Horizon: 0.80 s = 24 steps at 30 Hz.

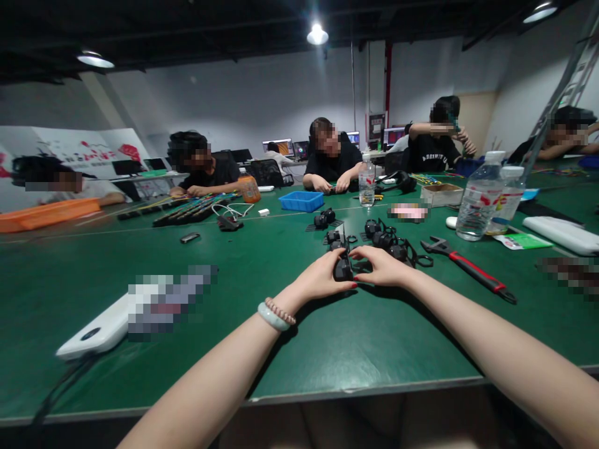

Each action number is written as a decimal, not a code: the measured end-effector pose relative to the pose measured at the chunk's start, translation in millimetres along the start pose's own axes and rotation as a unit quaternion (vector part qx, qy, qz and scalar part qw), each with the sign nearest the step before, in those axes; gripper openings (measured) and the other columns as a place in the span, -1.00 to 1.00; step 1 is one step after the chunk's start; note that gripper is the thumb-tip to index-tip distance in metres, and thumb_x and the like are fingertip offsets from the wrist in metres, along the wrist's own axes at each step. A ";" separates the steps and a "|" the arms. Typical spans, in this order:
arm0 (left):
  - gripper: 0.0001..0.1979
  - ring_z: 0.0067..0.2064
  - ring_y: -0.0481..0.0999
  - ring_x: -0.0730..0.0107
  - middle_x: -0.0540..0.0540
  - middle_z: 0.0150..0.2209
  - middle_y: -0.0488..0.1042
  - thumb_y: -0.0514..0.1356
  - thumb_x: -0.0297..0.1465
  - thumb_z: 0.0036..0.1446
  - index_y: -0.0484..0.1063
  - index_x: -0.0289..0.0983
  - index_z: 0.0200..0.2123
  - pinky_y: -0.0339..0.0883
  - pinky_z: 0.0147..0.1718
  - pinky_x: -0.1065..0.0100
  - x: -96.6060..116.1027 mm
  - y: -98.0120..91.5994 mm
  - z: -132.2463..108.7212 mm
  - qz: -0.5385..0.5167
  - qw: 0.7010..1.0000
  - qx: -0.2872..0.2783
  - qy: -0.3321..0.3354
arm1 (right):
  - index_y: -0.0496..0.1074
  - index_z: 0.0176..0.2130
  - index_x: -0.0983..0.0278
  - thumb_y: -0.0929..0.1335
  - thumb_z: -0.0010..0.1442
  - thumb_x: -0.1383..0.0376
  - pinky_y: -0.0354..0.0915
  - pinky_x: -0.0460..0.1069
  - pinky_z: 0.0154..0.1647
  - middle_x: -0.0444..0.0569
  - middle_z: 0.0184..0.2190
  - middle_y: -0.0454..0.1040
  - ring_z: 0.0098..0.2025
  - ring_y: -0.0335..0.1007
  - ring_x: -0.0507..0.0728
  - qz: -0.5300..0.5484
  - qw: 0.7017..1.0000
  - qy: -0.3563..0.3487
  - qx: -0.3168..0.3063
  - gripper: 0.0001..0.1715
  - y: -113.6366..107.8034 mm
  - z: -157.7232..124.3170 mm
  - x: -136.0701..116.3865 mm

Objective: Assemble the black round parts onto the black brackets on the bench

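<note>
My left hand is closed around a small black cylindrical part, thumb along its near side and fingers at its far side. From the other side my right hand curves in, with its fingertips at the part's right edge; a dark gap shows between thumb and index finger. The hands hide some of the part, and its exact kind cannot be made out. Beyond my fingers lie similar black round parts with rings and comb-like pins. Another pair of black parts sits farther back.
An adjustable wrench with a red and black handle lies right. Water bottles stand behind it. A blue tray is across the green table. A white power bank lies left. Several people work around the table.
</note>
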<state>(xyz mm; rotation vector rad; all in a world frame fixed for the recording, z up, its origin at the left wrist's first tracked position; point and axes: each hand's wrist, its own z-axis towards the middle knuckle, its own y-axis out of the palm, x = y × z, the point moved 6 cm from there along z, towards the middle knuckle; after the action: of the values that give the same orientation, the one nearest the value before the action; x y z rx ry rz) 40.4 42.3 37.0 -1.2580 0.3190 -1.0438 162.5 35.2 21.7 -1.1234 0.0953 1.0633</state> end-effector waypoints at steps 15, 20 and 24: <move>-0.30 -0.03 0.25 0.18 -0.18 -0.04 0.24 0.20 -0.19 -0.26 0.10 -0.28 -0.01 0.13 -0.06 0.21 11.2 -1.5 -0.5 -0.023 0.999 0.019 0.021 | 0.30 -0.26 0.32 0.33 -0.16 0.36 0.17 -0.06 -0.29 -0.03 -0.33 0.38 -0.29 0.28 0.07 -0.048 0.998 -0.029 -0.026 -0.65 2.7 -0.1 -20.4; -0.36 -0.16 0.34 0.23 -0.13 -0.16 0.33 0.21 -0.17 -0.28 0.15 -0.26 -0.08 0.22 -0.19 0.26 10.6 1.3 -0.9 -0.051 0.999 -0.008 -0.002 | 0.31 -0.28 0.34 0.33 -0.15 0.33 0.17 -0.08 -0.30 -0.03 -0.34 0.39 -0.30 0.30 0.06 -0.060 0.998 -0.021 -0.025 -0.66 4.0 -0.3 -18.2; -0.40 -0.24 0.37 0.28 -0.10 -0.23 0.36 0.19 -0.16 -0.25 0.14 -0.27 -0.11 0.24 -0.28 0.30 7.3 4.3 -1.4 -0.073 0.997 -0.024 -0.025 | 0.31 -0.28 0.34 0.34 -0.15 0.31 0.18 -0.08 -0.30 -0.02 -0.33 0.40 -0.29 0.30 0.06 -0.063 0.997 -0.020 -0.029 -0.66 5.2 -0.6 -16.1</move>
<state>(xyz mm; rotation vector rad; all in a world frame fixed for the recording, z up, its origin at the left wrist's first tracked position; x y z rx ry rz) 45.3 35.5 35.1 -1.3643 0.2171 -1.1315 150.3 24.6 26.7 -1.1451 -0.0380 0.9795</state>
